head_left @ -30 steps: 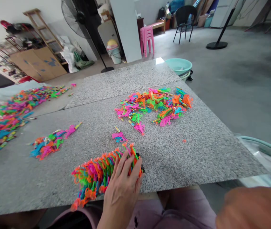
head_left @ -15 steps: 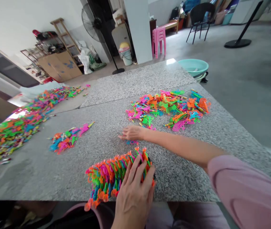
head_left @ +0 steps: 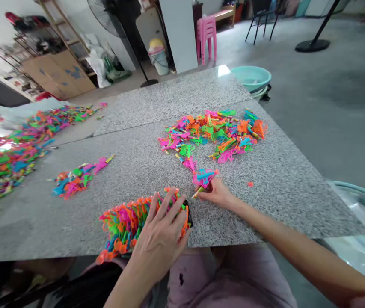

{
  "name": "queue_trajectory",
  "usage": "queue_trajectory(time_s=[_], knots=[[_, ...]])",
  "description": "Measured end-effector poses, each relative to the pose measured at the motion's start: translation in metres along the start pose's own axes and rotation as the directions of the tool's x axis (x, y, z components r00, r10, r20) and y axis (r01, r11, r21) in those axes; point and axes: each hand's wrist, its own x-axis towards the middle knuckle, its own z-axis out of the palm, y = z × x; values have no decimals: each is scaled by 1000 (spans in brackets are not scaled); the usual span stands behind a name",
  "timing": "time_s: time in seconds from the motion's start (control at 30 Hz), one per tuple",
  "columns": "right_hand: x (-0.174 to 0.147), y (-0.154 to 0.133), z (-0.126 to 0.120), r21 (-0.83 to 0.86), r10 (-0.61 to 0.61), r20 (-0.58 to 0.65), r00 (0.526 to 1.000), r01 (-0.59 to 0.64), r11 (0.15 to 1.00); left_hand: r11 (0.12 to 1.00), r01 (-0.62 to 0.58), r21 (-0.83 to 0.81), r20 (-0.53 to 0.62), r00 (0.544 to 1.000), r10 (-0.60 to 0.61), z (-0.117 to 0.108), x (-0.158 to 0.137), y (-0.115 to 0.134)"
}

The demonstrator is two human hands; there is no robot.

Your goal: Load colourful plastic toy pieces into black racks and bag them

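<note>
My left hand lies with fingers spread over a packed row of bright plastic toy guns, whose orange round ends line the edges. A black piece shows at the row's right end. Just right of the row, my right hand has its fingers closed on a small toy gun; only a yellow-green, pale-tipped end shows clearly, the rest being hidden by the fingers. Touching or just beyond these fingers are blue and pink toy guns; which of them are held I cannot tell.
Behind my right hand lies a loose heap of toy guns. A smaller cluster is at left, and a long pile runs along the far left. One orange bit lies right. Basins stand past the stone table's edge.
My right hand has come back from beyond the row to its right side and now pinches a toy gun. My left hand stays on the row. The whole view has shifted.
</note>
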Motion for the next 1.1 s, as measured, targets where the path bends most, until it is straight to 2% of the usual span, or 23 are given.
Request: queue_trajectory(time_s=[0.1, 0.23, 0.33, 0.47, 0.6, 0.7, 0.83, 0.97, 1.1], knots=[[-11, 6, 12, -96, 53, -52, 997, -58, 994, 999, 54, -1, -2, 999, -54, 2, -4, 1], [-12, -2, 18, -290, 11, -61, 998, -29, 957, 998, 59, -23, 14, 998, -58, 3, -8, 1], [-12, -7, 16, -189, 11, -67, 998, -24, 982, 996, 69, -49, 9, 998, -69, 4, -7, 1], [-8, -2, 9, -3, 15, -6, 1000, -15, 1000, 995, 72, -64, -29, 997, -74, 6, -3, 3], [3, 6, 11, -92, -158, 32, 987, 160, 983, 994, 82, -74, -48, 995, -86, 7, -1, 4], [11, 5, 22, -219, -264, 125, 956, 286, 933, 993, 87, -80, -50, 995, -91, 6, 1, 6], [15, -5, 35, -336, -291, 215, 932, 350, 874, 993, 96, -72, -27, 995, -98, 6, 0, 8], [17, -20, 36, -473, -292, 291, 911, 402, 784, 993, 96, -72, -7, 995, -97, 7, -3, 8], [25, -26, 42, -511, -263, 329, 907, 405, 758, 990, 114, -88, -36, 992, -117, 10, 2, 7]])
